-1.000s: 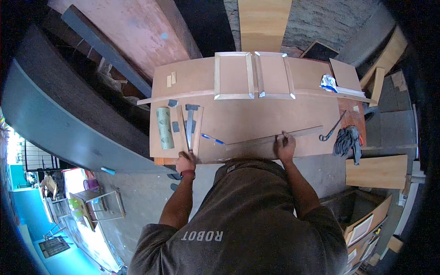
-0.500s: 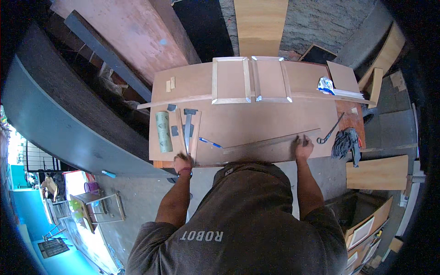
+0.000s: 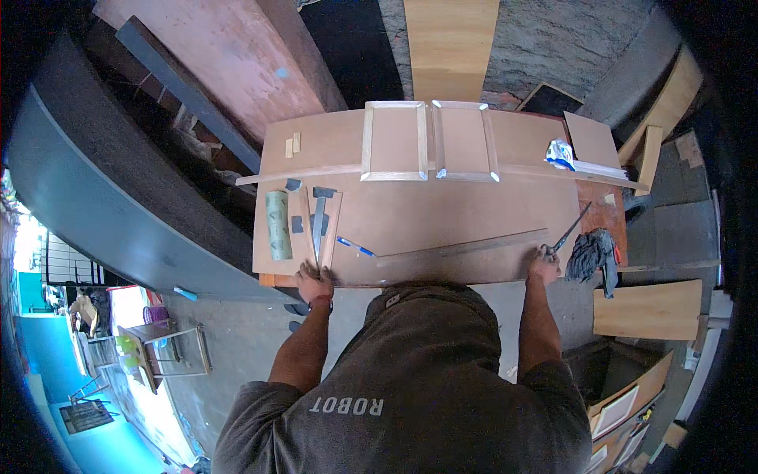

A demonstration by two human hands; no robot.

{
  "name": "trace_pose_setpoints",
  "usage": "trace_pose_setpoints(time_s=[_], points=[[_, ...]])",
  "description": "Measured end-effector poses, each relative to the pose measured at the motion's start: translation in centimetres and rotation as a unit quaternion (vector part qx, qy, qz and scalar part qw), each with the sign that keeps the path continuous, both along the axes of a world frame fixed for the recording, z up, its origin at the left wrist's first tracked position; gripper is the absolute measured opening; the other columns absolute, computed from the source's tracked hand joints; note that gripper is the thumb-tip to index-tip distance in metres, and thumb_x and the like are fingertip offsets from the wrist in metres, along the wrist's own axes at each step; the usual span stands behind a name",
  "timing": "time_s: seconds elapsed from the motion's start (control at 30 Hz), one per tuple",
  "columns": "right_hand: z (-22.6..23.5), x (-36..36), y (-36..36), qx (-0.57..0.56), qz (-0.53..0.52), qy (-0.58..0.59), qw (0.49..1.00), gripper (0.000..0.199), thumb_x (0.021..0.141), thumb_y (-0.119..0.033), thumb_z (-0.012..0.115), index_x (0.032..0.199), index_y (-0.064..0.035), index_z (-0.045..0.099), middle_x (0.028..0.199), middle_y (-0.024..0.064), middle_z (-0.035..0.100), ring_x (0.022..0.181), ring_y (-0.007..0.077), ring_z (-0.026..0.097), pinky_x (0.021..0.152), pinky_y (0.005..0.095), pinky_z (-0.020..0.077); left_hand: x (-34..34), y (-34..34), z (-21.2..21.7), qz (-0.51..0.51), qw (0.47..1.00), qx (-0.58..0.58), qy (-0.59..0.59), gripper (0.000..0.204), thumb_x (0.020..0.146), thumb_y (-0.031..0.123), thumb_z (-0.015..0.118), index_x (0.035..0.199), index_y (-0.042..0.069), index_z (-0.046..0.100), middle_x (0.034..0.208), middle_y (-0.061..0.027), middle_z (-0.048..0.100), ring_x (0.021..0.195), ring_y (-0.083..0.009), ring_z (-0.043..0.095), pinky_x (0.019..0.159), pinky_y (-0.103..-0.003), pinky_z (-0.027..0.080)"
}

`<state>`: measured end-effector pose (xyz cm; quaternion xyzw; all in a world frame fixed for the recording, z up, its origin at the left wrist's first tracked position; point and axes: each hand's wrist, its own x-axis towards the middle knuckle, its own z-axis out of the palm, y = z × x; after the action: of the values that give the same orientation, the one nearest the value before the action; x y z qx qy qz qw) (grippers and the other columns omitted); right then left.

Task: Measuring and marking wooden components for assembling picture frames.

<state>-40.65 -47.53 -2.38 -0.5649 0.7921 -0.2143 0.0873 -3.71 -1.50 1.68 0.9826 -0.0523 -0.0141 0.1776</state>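
My left hand is at the table's near edge, fingers closed over the near ends of two thin wooden strips that converge there. Between the strips lies a narrow grey metal blade with a dark top. At the right, my right hand grips the handles of dark scissors, their tips pointing away and to the right. A long, thin wooden strip lies slanted between my hands. A blue pen rests near its left end.
A green patterned roll stands left of the strips. Two wooden frames lie across a long batten on the brown board. A dark crumpled cloth is right of the scissors; a white-and-blue packet sits behind.
My right hand has left the long strip's right end, moved right and taken hold of the scissors. My left hand stays at the near ends of the strips.
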Motion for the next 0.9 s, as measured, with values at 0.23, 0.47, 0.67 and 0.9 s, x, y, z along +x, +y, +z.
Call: trace_pose_setpoints(time_s=[0.23,0.47,0.67,0.9], points=[[-0.6,-1.9,-2.4,0.14,0.082,0.03,0.986,0.06,0.074,-0.045,0.072,0.123,-0.0148,0.056,0.113,0.0147,0.06,0.107,0.0321,0.054,0.09,0.0477,0.0447,-1.2,0.5,-3.0,-0.015,0.999,0.009,0.034,0.069,0.077,0.028,0.069,0.134,0.001,0.04,0.125,-0.0211,0.052,0.118,-0.0367,0.047,0.099,-0.04,0.041],[1.3,-1.1,-1.9,0.14,0.082,0.047,0.986,0.052,0.072,-0.042,0.073,0.112,-0.0105,0.062,0.107,0.0153,0.062,0.104,0.0323,0.056,0.087,0.0453,0.0477,-3.4,-2.5,0.6,0.083,0.979,-0.148,0.108,0.065,0.07,0.01,0.072,0.128,0.001,0.046,0.118,-0.0198,0.055,0.114,-0.0343,0.05,0.093,-0.039,0.045],[-3.3,-4.0,-3.2,0.035,0.132,-0.103,0.985,0.041,0.068,-0.036,0.075,0.095,-0.0077,0.065,0.097,0.0174,0.064,0.094,0.034,0.059,0.083,0.0431,0.049,-5.4,-2.7,-2.4,0.028,0.982,-0.16,0.091,0.07,0.071,0.013,0.073,0.133,0.003,0.042,0.131,-0.0209,0.041,0.119,-0.0346,0.046,0.101,-0.039,0.039],[0.8,-2.3,-1.4,0.064,0.074,-0.321,0.942,0.035,0.068,-0.031,0.075,0.088,-0.0064,0.061,0.084,0.0115,0.067,0.078,0.0261,0.064,0.074,0.0348,0.05,-7.2,-2.9,-7.2,0.003,0.998,-0.008,0.059,0.088,0.074,0.022,0.074,0.143,0.001,0.023,0.143,-0.0271,0.024,0.133,-0.0358,0.034,0.109,-0.039,0.033]])
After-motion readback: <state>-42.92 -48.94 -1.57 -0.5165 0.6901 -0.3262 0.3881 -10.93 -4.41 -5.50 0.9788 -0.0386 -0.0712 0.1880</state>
